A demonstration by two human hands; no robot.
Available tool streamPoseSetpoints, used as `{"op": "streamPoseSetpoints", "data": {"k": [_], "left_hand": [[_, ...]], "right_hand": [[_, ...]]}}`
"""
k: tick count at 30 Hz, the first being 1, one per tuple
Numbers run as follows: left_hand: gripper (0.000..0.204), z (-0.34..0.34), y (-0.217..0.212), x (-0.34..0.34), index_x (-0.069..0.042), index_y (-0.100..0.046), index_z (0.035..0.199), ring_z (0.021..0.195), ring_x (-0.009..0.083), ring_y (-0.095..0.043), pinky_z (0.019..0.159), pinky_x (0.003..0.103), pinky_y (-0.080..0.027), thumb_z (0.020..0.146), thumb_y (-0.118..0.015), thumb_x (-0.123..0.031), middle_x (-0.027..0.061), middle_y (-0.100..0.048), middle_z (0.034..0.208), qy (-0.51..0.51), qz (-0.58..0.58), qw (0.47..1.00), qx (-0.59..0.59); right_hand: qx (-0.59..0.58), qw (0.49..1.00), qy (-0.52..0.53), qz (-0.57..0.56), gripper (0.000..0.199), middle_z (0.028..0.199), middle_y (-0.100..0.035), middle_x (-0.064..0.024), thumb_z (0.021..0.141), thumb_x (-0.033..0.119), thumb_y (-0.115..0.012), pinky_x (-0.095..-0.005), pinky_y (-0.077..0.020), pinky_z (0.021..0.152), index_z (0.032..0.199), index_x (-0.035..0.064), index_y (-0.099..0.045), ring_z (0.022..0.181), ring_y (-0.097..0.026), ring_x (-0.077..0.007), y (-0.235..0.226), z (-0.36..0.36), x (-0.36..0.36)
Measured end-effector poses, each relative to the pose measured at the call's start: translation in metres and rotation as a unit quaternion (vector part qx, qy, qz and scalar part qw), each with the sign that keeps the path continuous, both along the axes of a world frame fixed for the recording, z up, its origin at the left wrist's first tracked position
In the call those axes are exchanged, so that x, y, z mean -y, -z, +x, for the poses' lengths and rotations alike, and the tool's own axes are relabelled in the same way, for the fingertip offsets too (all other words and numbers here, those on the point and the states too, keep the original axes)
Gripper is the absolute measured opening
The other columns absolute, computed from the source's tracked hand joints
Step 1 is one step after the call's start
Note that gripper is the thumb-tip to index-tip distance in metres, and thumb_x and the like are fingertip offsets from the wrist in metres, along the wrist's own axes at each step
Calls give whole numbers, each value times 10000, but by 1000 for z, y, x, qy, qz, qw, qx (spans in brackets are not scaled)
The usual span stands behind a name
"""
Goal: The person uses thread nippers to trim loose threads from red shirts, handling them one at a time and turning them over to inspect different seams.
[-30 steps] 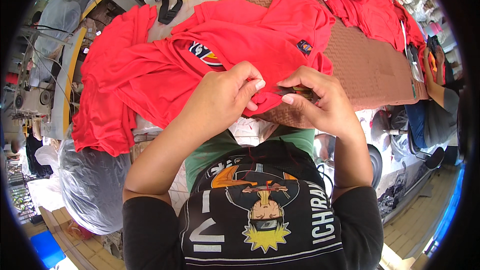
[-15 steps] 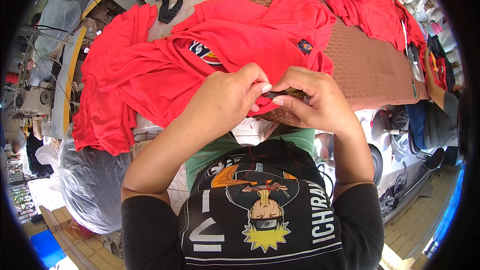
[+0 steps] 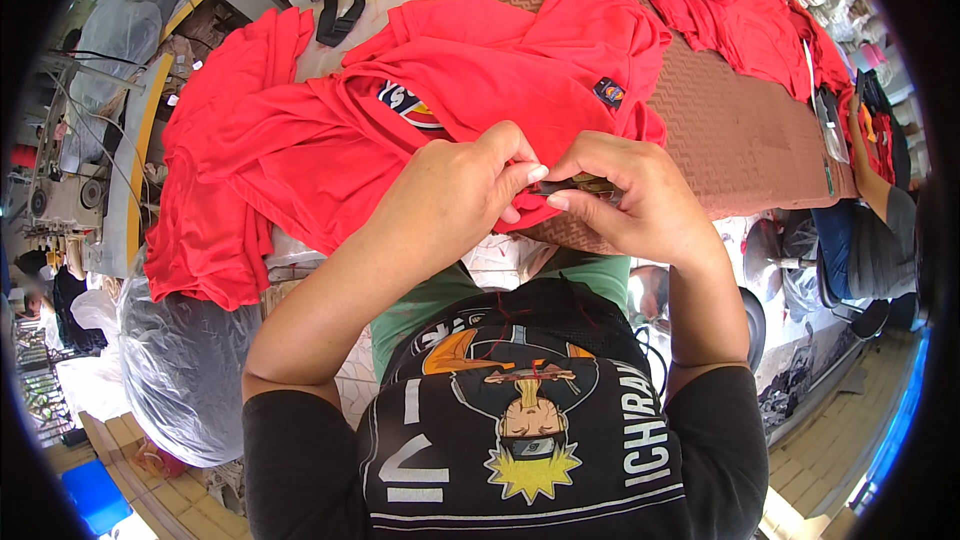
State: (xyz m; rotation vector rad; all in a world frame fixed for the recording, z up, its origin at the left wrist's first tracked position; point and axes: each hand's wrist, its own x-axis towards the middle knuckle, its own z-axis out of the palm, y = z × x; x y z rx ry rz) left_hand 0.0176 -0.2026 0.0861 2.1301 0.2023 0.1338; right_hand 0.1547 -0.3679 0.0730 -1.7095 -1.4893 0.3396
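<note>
A: Quick one: where's the red garment (image 3: 480, 50)?
B: Spread in loose folds over the desk (image 3: 740, 160), reaching its near edge. Round emblem (image 3: 410, 108), partly covered by folds, and a small dark label (image 3: 608, 92) both show.
A: Left hand (image 3: 475, 180)?
B: Over the desk's near edge. Fingers pinched together, thumb against index, gripping a bit of the red fabric.
A: Right hand (image 3: 630, 195)?
B: Just beside it, also at the desk's near edge. Fingers closed on small thread snips (image 3: 595, 183), dark and brassy, tip pointing at the left thumb. Can't tell if the blades are apart; the fingers cover most of it.
A: Touching, the two hands?
B: Nearly; the snips' tip sits between them, at the fabric. Actual contact with the cloth is too small to tell.
A: Anything else around?
B: More red garments (image 3: 730, 30) on the desk's far right part. Black strap (image 3: 340, 20) at its far left. Big plastic-wrapped bundle (image 3: 185, 380) left of the desk, toward the person. Sewing machine (image 3: 75, 202) further left of the desk. Co-worker's forearm (image 3: 872, 170) by the desk's right end.
</note>
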Motion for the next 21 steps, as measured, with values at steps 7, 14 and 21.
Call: {"op": "streamPoseSetpoints", "data": {"k": [7, 14, 21], "left_hand": [[140, -2, 8, -1, -14, -569, 979, 695, 177, -724, 554, 276, -528, 970, -596, -151, 103, -693, 772, -13, 15, 1000, -2], [129, 2, 3, 0, -18, -562, 971, 678, 186, -723, 543, 284, -528, 968, -594, -143, 115, -693, 755, 10, 22, 1000, -11], [120, 2, 8, 0, -22, -563, 970, 677, 198, -723, 540, 294, -530, 969, -589, -139, 119, -693, 754, 5, 58, 998, 12]], "right_hand": [[19, 1000, -9, 0, 170, 794, -611, -114, 788, 77, -743, -347, -471, 637, 906, 1, -646, 707, -596, -288, -2, 0, -1], [11, 1000, -1, -23, 182, 784, -600, -116, 786, 92, -750, -354, -457, 609, 896, 6, -634, 696, -587, -293, -3, -2, -1], [-5, 1000, 10, -25, 195, 786, -598, -114, 794, 100, -756, -341, -453, 589, 906, 4, -628, 685, -588, -272, -3, -3, -1]]}}
